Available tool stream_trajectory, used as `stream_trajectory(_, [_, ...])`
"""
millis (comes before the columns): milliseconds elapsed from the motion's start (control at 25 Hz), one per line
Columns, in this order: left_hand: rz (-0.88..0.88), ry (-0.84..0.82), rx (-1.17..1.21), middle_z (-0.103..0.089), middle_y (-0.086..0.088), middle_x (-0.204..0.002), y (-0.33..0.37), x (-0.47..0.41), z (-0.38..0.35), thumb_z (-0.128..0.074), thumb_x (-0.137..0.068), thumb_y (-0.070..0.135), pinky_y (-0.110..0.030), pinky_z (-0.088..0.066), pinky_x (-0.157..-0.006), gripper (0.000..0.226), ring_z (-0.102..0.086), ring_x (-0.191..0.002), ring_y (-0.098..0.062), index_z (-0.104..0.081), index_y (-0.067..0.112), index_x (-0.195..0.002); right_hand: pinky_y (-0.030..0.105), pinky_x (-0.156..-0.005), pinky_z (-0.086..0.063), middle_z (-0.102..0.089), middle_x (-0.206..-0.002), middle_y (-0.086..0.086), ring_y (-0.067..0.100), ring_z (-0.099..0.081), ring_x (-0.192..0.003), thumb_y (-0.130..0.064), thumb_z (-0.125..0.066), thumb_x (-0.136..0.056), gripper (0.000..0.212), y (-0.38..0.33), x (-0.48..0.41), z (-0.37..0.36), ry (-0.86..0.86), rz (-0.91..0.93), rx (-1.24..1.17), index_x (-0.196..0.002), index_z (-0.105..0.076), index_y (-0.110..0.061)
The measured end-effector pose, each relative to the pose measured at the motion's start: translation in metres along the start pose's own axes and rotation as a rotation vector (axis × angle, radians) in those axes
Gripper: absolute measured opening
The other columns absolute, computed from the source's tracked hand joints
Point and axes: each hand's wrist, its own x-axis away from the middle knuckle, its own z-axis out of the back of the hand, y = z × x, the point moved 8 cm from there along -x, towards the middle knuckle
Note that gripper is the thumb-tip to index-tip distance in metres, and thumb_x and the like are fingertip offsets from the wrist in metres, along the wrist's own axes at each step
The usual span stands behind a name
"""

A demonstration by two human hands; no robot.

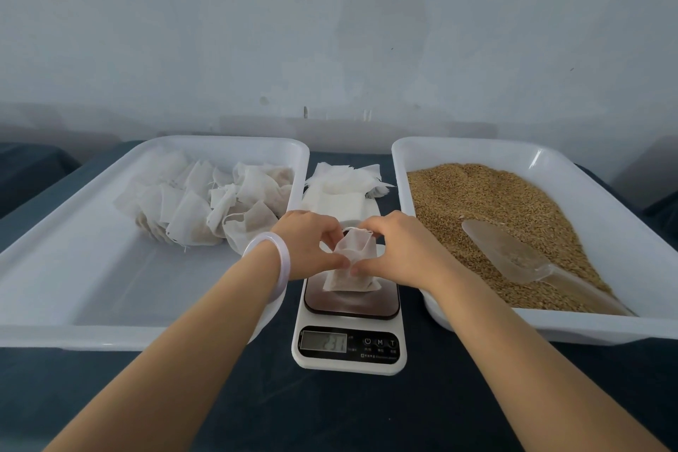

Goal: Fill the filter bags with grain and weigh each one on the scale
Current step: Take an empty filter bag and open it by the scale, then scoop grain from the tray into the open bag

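A small white filter bag (354, 260), part-filled and upright, stands on the dark platform of the white scale (348, 365) (its display is blurred, perhaps 23-something), with filled bags (205, 209) piled to the left, empty bags (343, 191) stacked just behind and tan grain (488, 202) heaped to the right.

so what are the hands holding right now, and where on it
The left hand and the right hand both pinch the bag by its upper half, near the mouth. Its base sits on the scale.
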Motion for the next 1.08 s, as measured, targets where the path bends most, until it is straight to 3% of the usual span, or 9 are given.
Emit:
stream_trajectory(240, [0.024, 0.024, 0.055, -0.063, 0.009, -0.088, -0.003, 0.000, 0.001, -0.067, -0.083, 0.024, -0.024, -0.046, -0.083, 0.009, -0.059, -0.089, -0.012, -0.060, 0.027, -0.086, 0.026, -0.069, -0.042, -0.053, -0.099, -0.007, 0.012, -0.054, -0.092, -0.060, -0.077, -0.058, 0.067, 0.002, 0.001, 0.000, 0.013, -0.022, -0.036, -0.117, -0.060, -0.034])
stream_trajectory(440, [0.046, 0.083, 0.151, -0.062, 0.008, -0.086, -0.003, 0.004, 0.007, -0.062, -0.081, 0.017, -0.015, -0.042, -0.067, 0.018, -0.058, -0.080, -0.010, -0.051, 0.027, -0.091, 0.021, -0.064, -0.040, -0.049, -0.092, -0.014, 0.007, -0.051, -0.085, -0.053, -0.079, -0.061, 0.065, 0.004, 0.001, 0.003, 0.015, -0.030, -0.088, -0.120, -0.058, -0.033])
stream_trajectory(600, [0.048, 0.142, 0.238, -0.065, -0.001, -0.085, -0.001, 0.008, 0.013, -0.061, -0.077, 0.010, -0.021, -0.048, -0.071, 0.020, -0.061, -0.083, -0.018, -0.055, 0.026, -0.087, 0.030, -0.071, -0.050, -0.063, -0.100, -0.009, 0.010, -0.058, -0.085, -0.026, -0.074, -0.075, 0.040, 0.002, 0.001, 0.005, 0.028, -0.032, -0.135, -0.113, -0.062, -0.028])
stream_trajectory(720, [-0.079, 0.178, 0.404, -0.063, 0.007, -0.098, 0.008, 0.013, 0.024, -0.074, -0.075, 0.015, -0.021, -0.045, -0.083, 0.032, -0.059, -0.095, -0.007, -0.055, 0.034, -0.093, 0.013, -0.063, -0.044, -0.067, -0.085, -0.017, -0.003, -0.057, -0.071, -0.017, -0.071, -0.077, 0.024, 0.002, 0.008, 0.024, 0.093, -0.016, -0.333, -0.093, -0.066, -0.034])
stream_trajectory(800, [-0.162, 0.071, 0.563, -0.057, 0.012, -0.118, 0.023, 0.014, 0.025, -0.084, -0.064, 0.026, -0.020, -0.042, -0.095, 0.062, -0.053, -0.112, 0.000, -0.049, 0.035, -0.115, 0.007, -0.060, -0.043, -0.067, -0.080, -0.020, -0.006, -0.058, -0.071, -0.016, -0.073, -0.076, 0.023, -0.001, 0.015, 0.045, 0.141, 0.016, -0.435, -0.084, -0.066, -0.037])
stream_trajectory(880, [-0.248, -0.089, 0.746, -0.056, 0.009, -0.124, 0.048, 0.012, 0.017, -0.084, -0.058, 0.026, -0.027, -0.045, -0.098, 0.079, -0.053, -0.118, -0.007, -0.044, 0.029, -0.127, 0.008, -0.057, -0.042, -0.067, -0.078, -0.019, -0.005, -0.057, -0.062, -0.018, -0.075, -0.075, 0.022, -0.004, 0.023, 0.064, 0.171, 0.056, -0.483, -0.084, -0.066, -0.036])
stream_trajectory(960, [-0.361, -0.210, 0.935, -0.061, 0.005, -0.115, 0.075, 0.010, 0.007, -0.078, -0.062, 0.015, -0.033, -0.047, -0.095, 0.067, -0.056, -0.112, -0.014, -0.050, 0.020, -0.124, 0.012, -0.056, -0.044, -0.069, -0.078, -0.015, -0.002, -0.055, -0.056, -0.020, -0.078, -0.074, 0.024, -0.003, 0.030, 0.079, 0.184, 0.064, -0.544, -0.093, -0.068, -0.030])
stream_trajectory(1080, [-0.332, -0.236, 1.174, -0.066, -0.006, -0.091, 0.097, 0.006, -0.010, -0.072, -0.065, -0.001, -0.049, -0.051, -0.091, 0.039, -0.062, -0.093, -0.025, -0.060, 0.006, -0.101, 0.026, -0.068, -0.054, -0.072, -0.083, -0.013, 0.009, -0.067, -0.071, -0.017, -0.078, -0.074, 0.032, 0.008, 0.040, 0.091, 0.194, 0.022, -0.619, -0.100, -0.066, -0.032])
